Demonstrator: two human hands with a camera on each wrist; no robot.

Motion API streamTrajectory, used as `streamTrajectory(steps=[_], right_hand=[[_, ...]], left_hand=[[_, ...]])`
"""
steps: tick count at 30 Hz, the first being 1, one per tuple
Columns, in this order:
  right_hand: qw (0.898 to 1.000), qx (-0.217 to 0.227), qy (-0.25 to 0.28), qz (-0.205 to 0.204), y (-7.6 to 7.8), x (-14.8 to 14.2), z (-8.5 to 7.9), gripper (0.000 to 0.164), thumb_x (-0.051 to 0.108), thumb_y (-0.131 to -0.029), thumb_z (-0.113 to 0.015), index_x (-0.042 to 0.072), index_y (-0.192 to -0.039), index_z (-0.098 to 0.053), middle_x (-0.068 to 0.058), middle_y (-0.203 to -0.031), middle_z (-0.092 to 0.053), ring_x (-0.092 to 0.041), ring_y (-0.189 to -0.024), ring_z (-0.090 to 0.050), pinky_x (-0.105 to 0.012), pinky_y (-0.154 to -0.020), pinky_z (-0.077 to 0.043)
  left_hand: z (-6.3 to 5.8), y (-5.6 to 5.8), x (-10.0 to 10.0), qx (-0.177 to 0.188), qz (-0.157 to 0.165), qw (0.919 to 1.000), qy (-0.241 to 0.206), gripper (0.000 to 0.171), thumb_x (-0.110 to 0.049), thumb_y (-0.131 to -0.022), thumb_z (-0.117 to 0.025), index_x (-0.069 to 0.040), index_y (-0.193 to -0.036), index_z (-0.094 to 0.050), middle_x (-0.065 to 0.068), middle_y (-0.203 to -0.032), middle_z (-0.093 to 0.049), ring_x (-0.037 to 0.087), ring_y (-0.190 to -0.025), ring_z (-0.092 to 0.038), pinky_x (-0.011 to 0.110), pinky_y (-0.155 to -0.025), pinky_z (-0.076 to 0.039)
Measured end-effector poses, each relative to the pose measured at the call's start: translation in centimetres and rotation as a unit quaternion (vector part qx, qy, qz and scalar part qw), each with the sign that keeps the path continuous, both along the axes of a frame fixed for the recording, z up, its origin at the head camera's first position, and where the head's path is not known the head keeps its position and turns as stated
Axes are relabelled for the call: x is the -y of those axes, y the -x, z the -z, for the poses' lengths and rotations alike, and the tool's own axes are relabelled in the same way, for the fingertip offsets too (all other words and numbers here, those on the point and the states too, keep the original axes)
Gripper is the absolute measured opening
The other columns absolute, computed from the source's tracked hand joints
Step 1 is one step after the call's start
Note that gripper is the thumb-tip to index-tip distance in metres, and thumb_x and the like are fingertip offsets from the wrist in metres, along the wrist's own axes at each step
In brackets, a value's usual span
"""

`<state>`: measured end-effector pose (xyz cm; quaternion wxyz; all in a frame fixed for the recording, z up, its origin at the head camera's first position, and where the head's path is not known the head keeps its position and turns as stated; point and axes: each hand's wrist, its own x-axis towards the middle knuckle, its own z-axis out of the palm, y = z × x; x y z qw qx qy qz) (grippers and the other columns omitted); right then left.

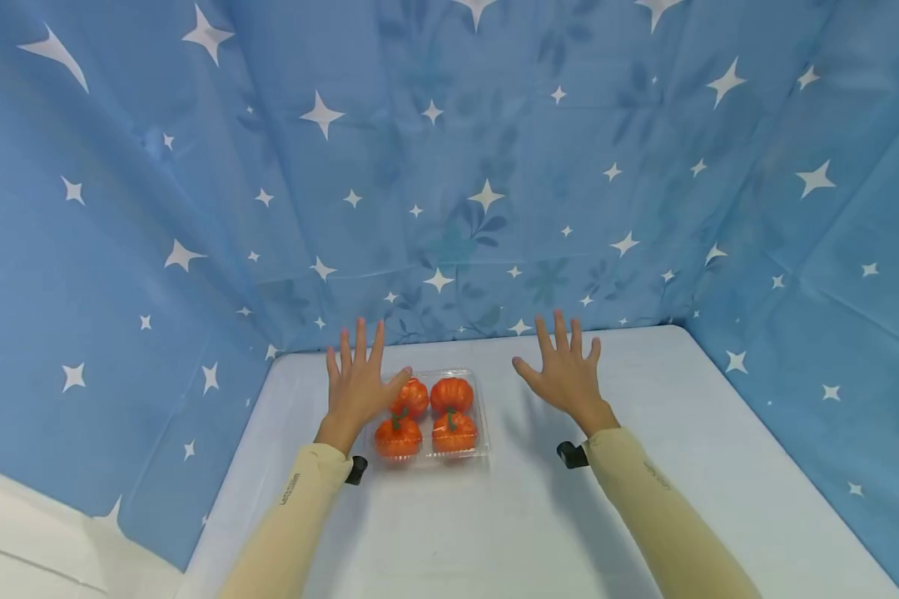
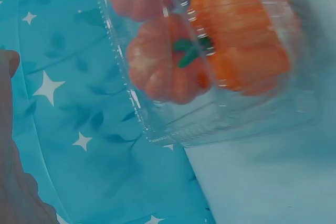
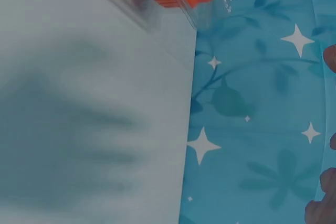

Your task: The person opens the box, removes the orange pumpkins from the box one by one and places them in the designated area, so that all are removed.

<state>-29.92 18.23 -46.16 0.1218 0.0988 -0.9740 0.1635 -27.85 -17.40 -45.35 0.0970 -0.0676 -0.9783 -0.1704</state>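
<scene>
A clear plastic box (image 1: pixel 429 457) stands on the white table, left of centre in the head view. Inside it are several small orange pumpkins (image 1: pixel 453 394) with green stems; the left wrist view shows the pumpkins (image 2: pixel 239 35) through the ribbed plastic. My left hand (image 1: pixel 358 387), fingers spread, is raised beside the box and overlaps its left edge in the head view. To the right of the box, my right hand (image 1: pixel 567 378) is held up with fingers straight and apart, holding nothing. Only parts of the fingers (image 3: pixel 326 192) show in the right wrist view.
The white table (image 1: pixel 449 532) runs back to a blue curtain (image 1: pixel 449 166) with white stars, which also closes in both sides. Each wrist carries a small black camera, like the one on the right wrist (image 1: pixel 572 455). Shadows of the arms fall on the table.
</scene>
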Motion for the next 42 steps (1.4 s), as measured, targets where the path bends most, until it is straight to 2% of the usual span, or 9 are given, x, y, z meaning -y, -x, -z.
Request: streamTrajectory(steps=[5, 11, 15, 20, 29, 32, 34, 39, 42], right_hand=[[1.0, 0.01, 0.016, -0.009, -0.9, 0.6, 1.0, 0.093, 0.058, -0.104, -0.057, 0.007, -0.172, -0.019, -0.023, -0.177, -0.007, -0.051, -0.16, -0.004, -0.081, -0.118, -0.002], [0.998, 0.027, 0.053, -0.032, -2.0, 1.4, 1.9, 0.094, 0.055, -0.104, -0.059, 0.005, -0.172, -0.018, -0.02, -0.178, -0.007, -0.046, -0.161, -0.005, -0.077, -0.121, -0.002], [0.994, 0.045, 0.09, -0.045, -2.8, 2.0, 2.5, 0.094, 0.054, -0.104, -0.059, 0.005, -0.172, -0.017, -0.018, -0.178, -0.007, -0.043, -0.162, -0.004, -0.074, -0.123, 0.001], [0.987, 0.063, 0.135, -0.063, -3.6, 2.6, 3.5, 0.093, 0.052, -0.104, -0.061, 0.005, -0.172, -0.018, -0.019, -0.178, -0.009, -0.044, -0.162, -0.005, -0.073, -0.124, 0.001], [0.982, 0.091, 0.143, -0.089, -5.0, 3.9, 6.0, 0.091, 0.046, -0.103, -0.064, 0.002, -0.17, -0.022, -0.019, -0.177, -0.013, -0.045, -0.162, -0.009, -0.073, -0.124, -0.001], [0.977, 0.112, 0.157, -0.096, -5.5, 4.3, 6.6, 0.091, 0.044, -0.102, -0.065, 0.002, -0.17, -0.022, -0.018, -0.177, -0.014, -0.043, -0.162, -0.008, -0.071, -0.125, -0.001], [0.973, 0.124, 0.168, -0.102, -5.8, 4.6, 7.0, 0.091, 0.043, -0.102, -0.066, 0.003, -0.17, -0.022, -0.018, -0.177, -0.014, -0.042, -0.163, -0.008, -0.07, -0.126, -0.002], [0.96, 0.149, 0.206, -0.12, -6.4, 5.2, 8.2, 0.09, 0.037, -0.102, -0.068, 0.004, -0.171, -0.021, -0.018, -0.177, -0.015, -0.041, -0.163, -0.009, -0.069, -0.126, -0.005], [0.948, 0.17, 0.237, -0.127, -6.9, 5.7, 8.9, 0.091, 0.035, -0.101, -0.071, 0.005, -0.171, -0.021, -0.017, -0.177, -0.015, -0.04, -0.163, -0.011, -0.066, -0.127, -0.009]], left_hand=[[0.7, -1.3, 0.3, 0.003, 0.007, 1.0, -0.004, 0.104, -0.065, -0.102, -0.06, -0.015, -0.174, -0.004, 0.014, -0.179, 0.011, 0.041, -0.162, 0.015, 0.071, -0.124, 0.003], [2.2, -3.0, 0.7, 0.029, 0.003, 0.9989, -0.036, 0.11, -0.062, -0.1, -0.065, -0.007, -0.173, -0.004, 0.016, -0.178, 0.012, 0.044, -0.162, 0.011, 0.07, -0.125, 0.003], [3.3, -4.1, 1.0, 0.036, -0.005, 0.9969, -0.07, 0.11, -0.062, -0.1, -0.064, -0.004, -0.172, -0.004, 0.02, -0.178, 0.006, 0.044, -0.162, 0.008, 0.068, -0.126, 0.001], [5.3, -5.5, 1.4, 0.019, -0.011, 0.9933, -0.114, 0.106, -0.053, -0.101, -0.068, 0.003, -0.17, -0.01, 0.025, -0.177, -0.003, 0.046, -0.162, -0.001, 0.067, -0.127, -0.006], [8.1, -7.5, 2.3, 0.037, -0.014, 0.9862, -0.161, 0.105, -0.045, -0.099, -0.071, 0.002, -0.17, -0.009, 0.024, -0.177, -0.006, 0.047, -0.161, -0.009, 0.066, -0.127, -0.014], [9.1, -7.9, 2.2, 0.042, -0.011, 0.9802, -0.193, 0.108, -0.043, -0.098, -0.074, 0.001, -0.171, -0.008, 0.023, -0.177, -0.008, 0.048, -0.159, -0.017, 0.067, -0.125, -0.019], [9.7, -8.2, 2.2, 0.051, -0.017, 0.9732, -0.224, 0.111, -0.043, -0.097, -0.076, -0.002, -0.172, -0.005, 0.021, -0.178, -0.009, 0.047, -0.159, -0.02, 0.065, -0.125, -0.022], [11.0, -9.0, 1.8, 0.07, -0.031, 0.9452, -0.317, 0.117, -0.045, -0.095, -0.079, -0.01, -0.173, 0.002, 0.021, -0.177, -0.01, 0.044, -0.159, -0.021, 0.065, -0.124, -0.024], [11.6, -9.4, 1.7, 0.072, -0.026, 0.93, -0.359, 0.117, -0.043, -0.095, -0.081, -0.009, -0.173, 0.0, 0.026, -0.175, -0.015, 0.045, -0.159, -0.022, 0.066, -0.124, -0.022]])
